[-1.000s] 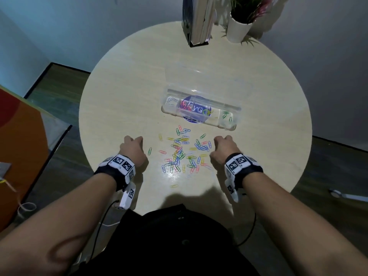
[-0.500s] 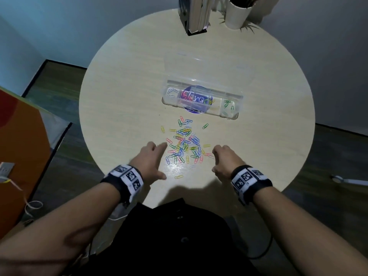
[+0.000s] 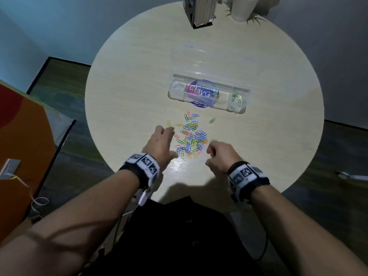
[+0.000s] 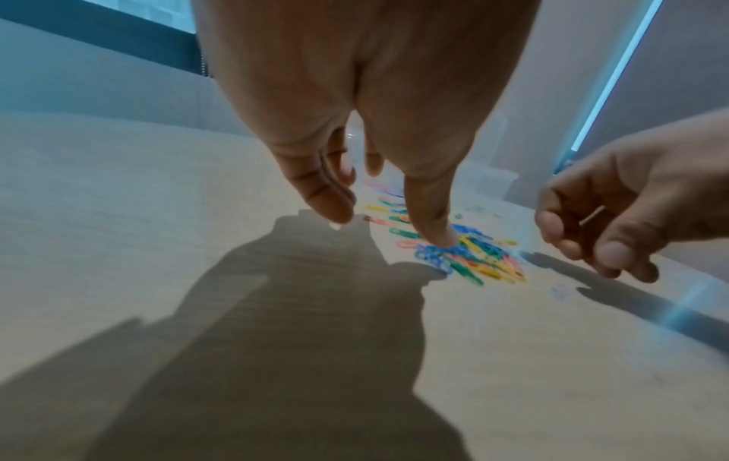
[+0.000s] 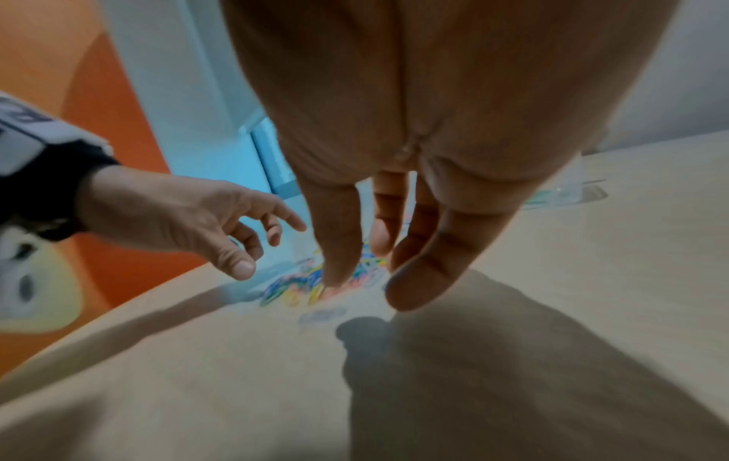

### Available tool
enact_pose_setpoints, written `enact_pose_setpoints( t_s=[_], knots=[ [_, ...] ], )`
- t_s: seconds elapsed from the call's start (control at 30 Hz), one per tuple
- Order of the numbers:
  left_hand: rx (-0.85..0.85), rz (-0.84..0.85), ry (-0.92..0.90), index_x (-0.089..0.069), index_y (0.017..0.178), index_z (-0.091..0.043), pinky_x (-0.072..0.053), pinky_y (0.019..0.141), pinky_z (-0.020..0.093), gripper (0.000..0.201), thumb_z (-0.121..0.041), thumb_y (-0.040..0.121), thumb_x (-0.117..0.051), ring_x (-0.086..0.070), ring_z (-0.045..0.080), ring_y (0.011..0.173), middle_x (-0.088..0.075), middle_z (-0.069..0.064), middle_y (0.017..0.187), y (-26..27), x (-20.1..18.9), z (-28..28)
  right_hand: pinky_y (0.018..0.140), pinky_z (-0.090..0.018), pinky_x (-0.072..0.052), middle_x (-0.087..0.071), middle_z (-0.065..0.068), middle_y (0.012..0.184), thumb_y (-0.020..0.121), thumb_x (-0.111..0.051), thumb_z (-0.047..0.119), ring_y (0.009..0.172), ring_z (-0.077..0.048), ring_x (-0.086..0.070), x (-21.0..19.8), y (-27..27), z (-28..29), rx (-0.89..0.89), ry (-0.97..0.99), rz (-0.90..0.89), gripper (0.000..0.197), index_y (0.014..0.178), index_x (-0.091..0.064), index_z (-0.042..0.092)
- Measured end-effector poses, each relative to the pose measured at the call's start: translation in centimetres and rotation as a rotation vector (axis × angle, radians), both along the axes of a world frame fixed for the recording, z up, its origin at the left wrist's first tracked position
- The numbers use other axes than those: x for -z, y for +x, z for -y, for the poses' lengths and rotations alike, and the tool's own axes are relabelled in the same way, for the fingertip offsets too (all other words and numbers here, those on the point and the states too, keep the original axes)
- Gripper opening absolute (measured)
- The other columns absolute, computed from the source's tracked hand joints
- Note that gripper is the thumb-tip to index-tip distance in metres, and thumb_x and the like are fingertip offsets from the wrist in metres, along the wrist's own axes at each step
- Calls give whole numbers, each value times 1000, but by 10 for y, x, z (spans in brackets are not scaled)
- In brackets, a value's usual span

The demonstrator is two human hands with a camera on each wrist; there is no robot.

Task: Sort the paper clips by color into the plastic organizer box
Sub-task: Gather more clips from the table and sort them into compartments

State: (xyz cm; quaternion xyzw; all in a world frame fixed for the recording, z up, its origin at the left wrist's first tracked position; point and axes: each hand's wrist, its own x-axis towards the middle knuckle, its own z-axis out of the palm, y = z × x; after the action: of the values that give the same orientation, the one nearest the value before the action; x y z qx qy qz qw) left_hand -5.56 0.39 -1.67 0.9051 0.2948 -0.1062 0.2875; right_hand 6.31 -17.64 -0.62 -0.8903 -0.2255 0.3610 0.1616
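A heap of mixed-colour paper clips (image 3: 191,140) lies on the round table (image 3: 123,86), just in front of the clear plastic organizer box (image 3: 208,94). The box has white clips at its left end, pink, blue and yellow ones in the middle, and green clips (image 3: 235,98) at its right end. My left hand (image 3: 170,141) hovers at the heap's left edge with fingers spread and empty; its index fingertip (image 4: 437,230) hangs over the blue clips (image 4: 434,255). My right hand (image 3: 209,157) is at the heap's near right corner, fingers loosely bent, holding nothing (image 5: 374,280).
The box's clear lid (image 3: 191,56) lies open behind it. A book stand (image 3: 201,12) and a white plant pot (image 3: 242,8) stand at the table's far edge. A lone green clip (image 3: 212,120) lies between heap and box. An orange panel (image 3: 20,146) stands at the left.
Both hands were fists resting on the table either side of the heap. The left has uncurled and reached forward to the heap's left edge; the right has lifted and loosened its fingers.
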Motion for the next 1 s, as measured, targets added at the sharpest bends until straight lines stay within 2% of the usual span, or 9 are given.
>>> enact_pose_setpoints(
  t_s=[0.17,0.27,0.37,0.47,0.57,0.63,0.83,0.9,1.0],
  knots=[
    [132,-93,-2,-35,139,-21,-49,89,40,83,-27,72,-82,-51,23,108,-41,5,128,-9,14,16,57,-30,-38,-55,-5,86,77,-67,10,77,-26,-55,7,-30,-12,-179,-12,-33,27,84,-41,17],
    [104,-17,-58,-45,133,-17,-46,92,40,60,-9,79,-69,-53,26,108,-48,6,121,9,18,27,53,-28,-29,-47,1,76,83,-55,3,73,-26,-47,8,-31,-38,-117,32,70,22,76,-40,18],
    [59,79,-111,-52,128,-16,-46,90,39,53,1,79,-55,-54,26,105,-51,7,114,25,18,26,61,-29,-33,-44,4,73,84,-49,-1,75,-26,-48,5,-19,-60,-4,80,102,30,69,-37,23],
    [-7,132,-34,-45,135,-17,-45,97,37,66,-15,74,-70,-46,24,117,-46,5,125,26,15,4,70,-31,-41,-51,-3,94,81,-64,9,89,-27,-55,2,1,-55,40,109,170,21,87,-49,20],
    [-7,-43,116,-25,146,-19,-40,102,41,109,-45,59,-85,-32,28,126,-32,8,139,18,14,-23,82,-40,-48,-44,-7,120,74,-78,21,109,-29,-50,1,15,-31,109,-92,137,55,118,-45,18],
    [23,-112,125,-20,148,-18,-40,102,43,122,-50,52,-88,-29,30,129,-27,10,143,17,17,-24,85,-43,-47,-37,-8,128,71,-81,24,118,-31,-45,3,13,-27,111,-209,94,71,127,-40,17],
    [18,51,-136,-26,149,-13,-38,102,29,93,-17,72,-79,-43,23,124,-36,8,137,46,23,9,99,-38,-45,-41,-10,130,78,-72,8,117,-30,-52,11,7,-70,97,42,87,65,135,-42,14],
    [-12,104,-161,-28,148,-14,-38,101,27,92,-18,72,-78,-44,21,123,-37,7,136,48,19,2,96,-34,-45,-40,-8,133,76,-73,10,118,-28,-51,7,22,-70,121,71,94,70,137,-40,17],
    [-28,12,-33,-26,148,-19,-43,100,39,100,-34,67,-83,-33,22,128,-31,4,139,37,14,-19,91,-40,-47,-34,-5,135,66,-81,23,122,-29,-43,3,46,-54,88,-47,128,83,136,-36,24]
  ],
)
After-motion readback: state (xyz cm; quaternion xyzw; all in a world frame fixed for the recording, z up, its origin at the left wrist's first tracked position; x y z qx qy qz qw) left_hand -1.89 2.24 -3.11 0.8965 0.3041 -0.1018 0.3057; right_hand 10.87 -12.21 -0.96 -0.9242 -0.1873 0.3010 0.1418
